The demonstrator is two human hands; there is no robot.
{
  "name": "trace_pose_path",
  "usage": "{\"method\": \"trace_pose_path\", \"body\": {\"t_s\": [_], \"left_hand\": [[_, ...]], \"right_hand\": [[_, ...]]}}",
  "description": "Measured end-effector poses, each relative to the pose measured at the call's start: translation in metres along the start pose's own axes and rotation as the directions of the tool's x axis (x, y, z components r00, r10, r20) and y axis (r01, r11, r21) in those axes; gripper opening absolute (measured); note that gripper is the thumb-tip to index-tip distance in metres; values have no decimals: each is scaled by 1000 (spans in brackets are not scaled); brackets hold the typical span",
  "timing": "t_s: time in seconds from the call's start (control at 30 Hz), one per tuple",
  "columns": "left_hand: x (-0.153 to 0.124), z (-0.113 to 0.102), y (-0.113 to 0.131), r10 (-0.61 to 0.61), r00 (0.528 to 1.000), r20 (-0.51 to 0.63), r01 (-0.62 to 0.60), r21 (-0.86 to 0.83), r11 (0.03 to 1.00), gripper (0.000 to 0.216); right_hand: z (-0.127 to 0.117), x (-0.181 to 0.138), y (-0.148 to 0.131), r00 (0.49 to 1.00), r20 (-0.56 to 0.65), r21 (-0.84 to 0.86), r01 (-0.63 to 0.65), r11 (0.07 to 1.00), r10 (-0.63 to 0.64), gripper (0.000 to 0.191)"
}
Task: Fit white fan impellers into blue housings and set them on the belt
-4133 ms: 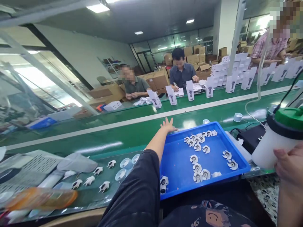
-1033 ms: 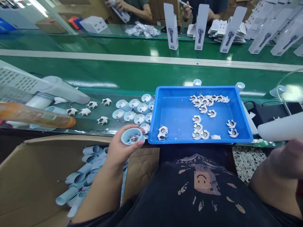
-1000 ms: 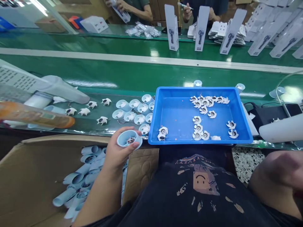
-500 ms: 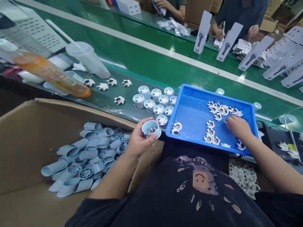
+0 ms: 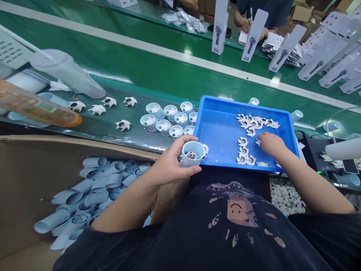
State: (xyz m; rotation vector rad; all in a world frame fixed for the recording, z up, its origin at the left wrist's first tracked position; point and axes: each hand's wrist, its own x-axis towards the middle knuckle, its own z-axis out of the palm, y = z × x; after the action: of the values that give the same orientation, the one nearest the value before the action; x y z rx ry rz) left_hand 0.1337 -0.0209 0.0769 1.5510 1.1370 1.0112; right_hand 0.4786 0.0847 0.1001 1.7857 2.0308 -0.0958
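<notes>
Green belt runs across the top of the frame, white boxes standing along its far edge, where another person is writing. Down at the near bench, centre frame, the left hand is wrapped around a pale-blue housing. Its open end is up with a small motor showing inside, and it's held right at the lower-left corner of the tray. That blue tray sits right of centre, and the right hand is down inside it, fingers curled onto the white impellers scattered there. Whether it has one pinched, can't tell. Just left of the tray, a cluster of housings stands upright. Lower left, a carton lies full of pale-blue tubes.
</notes>
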Motion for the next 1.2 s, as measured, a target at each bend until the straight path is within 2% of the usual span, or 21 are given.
{"method": "trace_pose_path", "body": {"t_s": [0.1, 0.17, 0.2, 0.23, 0.3, 0.33, 0.37, 0.43, 0.47, 0.57, 0.67, 0.8, 0.93, 1.0, 1.03, 1.13, 1.2], "left_hand": [[10, 8, 14, 71, 997, 34, -76, 197, 977, 59], [15, 15, 22, 138, 984, 113, -167, 307, 937, 53], [17, 20, 25, 168, 972, 162, -215, 348, 912, 53], [19, 24, 27, 190, 960, 207, -258, 382, 887, 53], [23, 34, 30, 230, 937, 264, -328, 437, 837, 55], [25, 39, 30, 253, 926, 279, -361, 459, 812, 55], [27, 43, 31, 285, 913, 291, -396, 475, 786, 54], [29, 50, 30, 358, 884, 299, -465, 492, 736, 47], [30, 54, 30, 394, 871, 293, -491, 499, 714, 43], [28, 64, 30, 477, 850, 223, -516, 535, 669, 35], [26, 73, 32, 499, 850, 169, -494, 583, 644, 34], [36, 73, 35, 486, 848, 213, -510, 580, 635, 39], [63, 61, 36, 519, 816, 256, -562, 561, 608, 51], [75, 60, 36, 544, 793, 274, -592, 557, 583, 53], [79, 62, 37, 549, 782, 296, -609, 552, 570, 54], [90, 68, 41, 537, 753, 381, -650, 557, 517, 53], [105, 65, 42, 487, 771, 410, -631, 595, 498, 59]], "right_hand": [[-9, -13, -16, 998, -55, 133, 5, 991, 3, 20], [-16, -30, -29, 994, -79, 258, 96, 961, -78, 25], [-19, -41, -36, 982, -101, 373, 184, 909, -157, 28], [-22, -51, -43, 957, -148, 507, 290, 812, -249, 30], [-26, -72, -57, 855, -344, 679, 512, 525, -389, 29], [-28, -80, -63, 783, -465, 673, 616, 411, -412, 26], [-29, -86, -68, 710, -568, 612, 703, 363, -416, 22], [-30, -91, -76, 603, -667, 417, 789, 451, -439, 16], [-29, -91, -79, 575, -680, 332, 795, 508, -455, 15], [-27, -84, -84, 550, -693, 218, 776, 592, -465, 10], [-22, -74, -84, 536, -742, 269, 788, 553, -402, 9], [-19, -73, -70, 562, -756, 372, 790, 487, -335, 12], [-19, -93, -49, 600, -691, 467, 797, 384, -404, 28], [-17, -101, -45, 596, -697, 478, 800, 362, -398, 26], [-14, -103, -46, 594, -717, 453, 795, 402, -365, 23], [-5, -100, -49, 590, -761, 319, 704, 635, -272, 48], [0, -100, -45, 601, -764, 278, 636, 720, -235, 41]]}}
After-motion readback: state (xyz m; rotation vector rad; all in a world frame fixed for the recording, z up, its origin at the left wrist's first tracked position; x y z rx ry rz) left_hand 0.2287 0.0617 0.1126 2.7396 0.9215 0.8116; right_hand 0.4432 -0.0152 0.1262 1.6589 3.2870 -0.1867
